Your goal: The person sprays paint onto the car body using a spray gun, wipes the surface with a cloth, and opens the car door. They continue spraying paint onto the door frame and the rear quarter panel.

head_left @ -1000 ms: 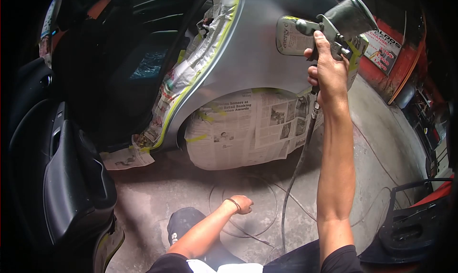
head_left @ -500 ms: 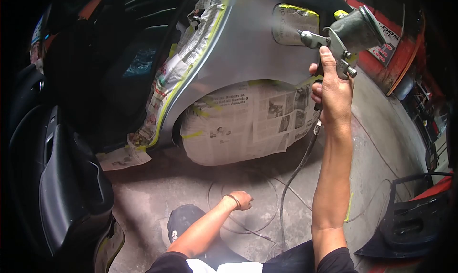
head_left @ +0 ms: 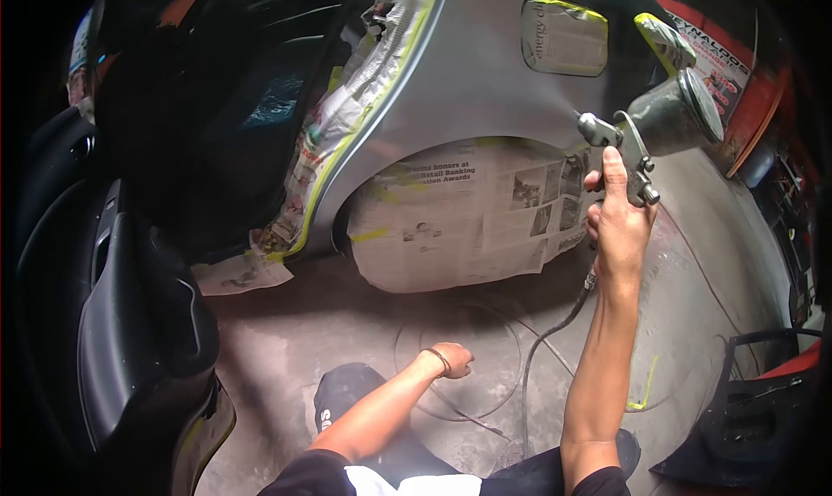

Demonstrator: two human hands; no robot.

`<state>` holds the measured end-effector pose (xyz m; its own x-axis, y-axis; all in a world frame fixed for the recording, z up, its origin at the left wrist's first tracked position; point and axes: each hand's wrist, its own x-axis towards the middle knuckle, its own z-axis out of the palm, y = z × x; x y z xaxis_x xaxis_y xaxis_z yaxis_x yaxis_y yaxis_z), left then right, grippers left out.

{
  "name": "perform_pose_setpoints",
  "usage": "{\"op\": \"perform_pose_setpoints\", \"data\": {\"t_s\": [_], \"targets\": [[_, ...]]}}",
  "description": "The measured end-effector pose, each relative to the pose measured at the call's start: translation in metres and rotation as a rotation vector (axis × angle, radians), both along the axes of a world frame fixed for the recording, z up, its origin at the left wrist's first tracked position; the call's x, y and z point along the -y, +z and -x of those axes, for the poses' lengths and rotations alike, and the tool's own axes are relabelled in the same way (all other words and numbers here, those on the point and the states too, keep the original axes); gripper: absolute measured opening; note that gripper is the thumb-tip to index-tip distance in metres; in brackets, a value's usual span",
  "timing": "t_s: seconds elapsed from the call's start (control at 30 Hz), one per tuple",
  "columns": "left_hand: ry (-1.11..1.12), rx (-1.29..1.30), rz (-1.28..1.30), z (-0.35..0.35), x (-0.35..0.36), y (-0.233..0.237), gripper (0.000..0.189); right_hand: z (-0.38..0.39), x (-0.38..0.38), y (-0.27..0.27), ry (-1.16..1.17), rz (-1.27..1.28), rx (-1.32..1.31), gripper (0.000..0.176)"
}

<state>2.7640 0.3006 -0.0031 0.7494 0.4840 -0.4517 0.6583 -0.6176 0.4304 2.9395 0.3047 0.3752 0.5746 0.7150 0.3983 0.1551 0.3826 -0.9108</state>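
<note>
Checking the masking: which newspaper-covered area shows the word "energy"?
The small rounded-square patch on the grey panel, above the spray gun; the wheel cover is far larger, the door-edge strip long and curved.

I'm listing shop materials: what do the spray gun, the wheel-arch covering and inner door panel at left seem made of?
Spray gun: probably metal, grey with glinting fittings.
Wheel-arch covering: newspaper, matte, with printed columns and photos.
Inner door panel: likely moulded plastic, dark and satin, with smooth curves.
</note>
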Motion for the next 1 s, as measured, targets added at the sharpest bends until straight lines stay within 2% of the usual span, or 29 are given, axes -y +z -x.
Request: {"op": "perform_pose_setpoints", "data": {"t_s": [0.1,0.23,0.33,0.47,0.6,0.73,0.83,0.93,1.0], "targets": [[-0.004,-0.027,0.005,-0.001,-0.001,-0.001,0.042,0.001,0.007,-0.005,0.072,-0.011,-0.059,0.026],[-0.029,-0.028,0.01,-0.005,0.001,0.0,0.043,0.001,0.026,0.0,0.333,0.049,-0.19,0.026],[-0.036,-0.028,0.033,-0.005,0.001,0.009,0.047,-0.007,0.017,-0.001,0.298,0.024,-0.147,0.025],[-0.03,-0.07,0.058,-0.003,0.001,0.018,0.052,-0.031,-0.003,-0.015,-0.013,0.013,-0.062,0.024],[-0.018,-0.078,0.027,-0.001,0.003,0.005,0.047,-0.046,-0.017,-0.037,-0.179,-0.064,-0.043,0.024],[-0.037,-0.079,0.027,-0.001,0.004,0.004,0.048,-0.044,0.019,-0.033,0.204,0.019,-0.218,0.024],[-0.05,-0.078,0.024,-0.007,0.005,0.014,0.048,-0.049,0.025,-0.036,0.224,0.006,-0.16,0.023],[-0.041,-0.063,0.018,-0.007,0.007,0.015,0.047,-0.055,0.01,-0.052,0.001,0.016,-0.14,0.023],[-0.047,-0.063,0.018,-0.007,0.009,0.016,0.047,-0.059,-0.003,-0.071,-0.15,-0.038,-0.028,0.024]]}}
